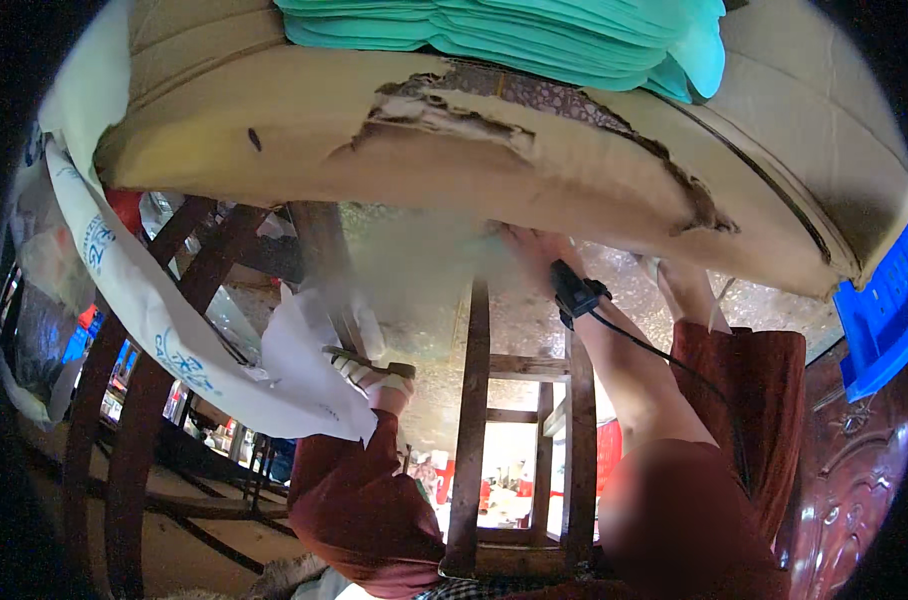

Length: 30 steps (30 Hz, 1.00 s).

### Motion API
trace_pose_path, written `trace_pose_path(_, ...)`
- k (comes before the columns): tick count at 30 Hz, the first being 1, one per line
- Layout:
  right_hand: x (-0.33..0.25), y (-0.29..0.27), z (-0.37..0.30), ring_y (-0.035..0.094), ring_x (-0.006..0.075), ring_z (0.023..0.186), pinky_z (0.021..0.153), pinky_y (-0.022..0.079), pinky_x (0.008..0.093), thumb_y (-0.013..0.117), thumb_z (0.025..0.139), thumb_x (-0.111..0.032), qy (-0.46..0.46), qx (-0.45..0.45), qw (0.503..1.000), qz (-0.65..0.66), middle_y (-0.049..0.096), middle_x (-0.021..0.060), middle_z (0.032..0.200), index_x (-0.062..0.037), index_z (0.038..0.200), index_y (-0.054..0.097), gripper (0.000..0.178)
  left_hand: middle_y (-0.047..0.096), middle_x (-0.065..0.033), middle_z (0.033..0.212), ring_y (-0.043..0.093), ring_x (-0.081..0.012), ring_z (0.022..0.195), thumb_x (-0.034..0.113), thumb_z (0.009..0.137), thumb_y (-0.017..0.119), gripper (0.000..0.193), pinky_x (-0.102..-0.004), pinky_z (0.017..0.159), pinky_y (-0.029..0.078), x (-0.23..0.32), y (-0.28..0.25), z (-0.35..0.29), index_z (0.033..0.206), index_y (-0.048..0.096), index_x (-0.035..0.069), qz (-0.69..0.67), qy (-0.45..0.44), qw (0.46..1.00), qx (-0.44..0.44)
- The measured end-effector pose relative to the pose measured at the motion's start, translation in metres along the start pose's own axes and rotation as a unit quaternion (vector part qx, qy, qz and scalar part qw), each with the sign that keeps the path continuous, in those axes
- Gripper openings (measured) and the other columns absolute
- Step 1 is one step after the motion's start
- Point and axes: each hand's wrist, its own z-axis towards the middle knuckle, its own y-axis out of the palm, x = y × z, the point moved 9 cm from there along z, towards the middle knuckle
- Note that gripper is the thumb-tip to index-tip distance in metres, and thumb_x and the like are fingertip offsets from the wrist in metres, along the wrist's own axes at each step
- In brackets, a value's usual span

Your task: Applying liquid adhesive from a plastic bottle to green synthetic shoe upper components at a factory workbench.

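My right hand [536,250] reaches forward under the torn near edge of a brown cardboard piece [274,140]. A black device [575,291] with a cable is strapped to that wrist. Its fingers are hidden by the cardboard and a blurred patch. My left hand [386,388], below a dark red sleeve, is beside a white plastic sheet [309,365] with a brown band near it. The sheet and blur cover most of its fingers, so what it holds cannot be made out. On the cardboard lies a stack of teal, curved, flat pieces [514,38].
A dark wooden stool frame [471,420] stands between my arms. White printed plastic [139,285] hangs at left, by dark wooden legs [134,430]. A blue plastic crate [879,320] is at right, above carved dark red wood [859,470]. Dark red cloth [739,400] hangs near my right arm.
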Motion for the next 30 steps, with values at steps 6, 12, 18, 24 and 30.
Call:
trace_pose_path(6,-0.014,-0.005,-0.014,0.052,0.0366,0.137,0.116,0.040,0.0507,0.052,0.100,-0.029,-0.062,-0.026,0.990,-0.125,0.060,0.0179,0.141,-0.0092,0.135,0.058,0.041,0.069,-0.0122,0.099,0.067,-0.0241,0.090,0.021,0.098,0.056,0.015,-0.0402,0.072,0.052,-0.003,0.004,-0.001,0.102,0.065,0.010,0.007,0.003,1.000,-0.015)
trace_pose_path(12,-0.063,-0.030,-0.045,0.063,0.0428,0.121,0.103,0.051,0.0512,0.046,0.103,-0.024,-0.043,-0.127,0.980,-0.150,0.064,0.0231,0.132,-0.0101,0.135,0.061,0.037,0.069,-0.0126,0.099,0.067,-0.0247,0.091,0.022,0.098,0.055,0.016,-0.0414,0.072,0.052,0.002,0.001,-0.005,0.102,0.065,0.010,0.013,0.042,0.999,-0.031)
trace_pose_path(18,-0.130,-0.128,-0.127,0.068,0.0401,0.102,0.086,0.056,0.0492,0.067,0.083,-0.007,0.121,0.063,0.990,0.035,0.071,0.0177,0.110,-0.0069,0.114,0.068,0.031,0.069,-0.0130,0.100,0.067,-0.0252,0.091,0.023,0.098,0.053,0.018,-0.0426,0.072,0.052,-0.003,-0.009,-0.037,0.101,0.065,0.010,0.010,0.092,0.995,-0.048)
trace_pose_path(24,-0.187,-0.204,-0.229,0.065,0.0182,0.106,0.094,0.051,0.0336,0.067,0.084,0.001,0.160,0.238,0.848,0.447,0.069,0.0070,0.108,-0.0032,0.120,0.061,0.037,0.069,-0.0134,0.100,0.067,-0.0258,0.091,0.025,0.099,0.052,0.020,-0.0438,0.071,0.052,-0.016,-0.026,-0.077,0.101,0.065,0.010,-0.003,0.138,0.988,-0.063)
trace_pose_path(30,-0.228,-0.423,-0.239,0.064,0.0276,0.101,0.093,0.051,0.0394,0.065,0.084,0.001,0.003,0.467,0.840,0.276,0.065,0.0142,0.104,0.0005,0.113,0.066,0.029,0.069,-0.0138,0.100,0.068,-0.0264,0.091,0.026,0.099,0.051,0.021,-0.0450,0.071,0.052,-0.037,-0.040,-0.104,0.100,0.065,0.010,-0.026,0.167,0.983,-0.070)
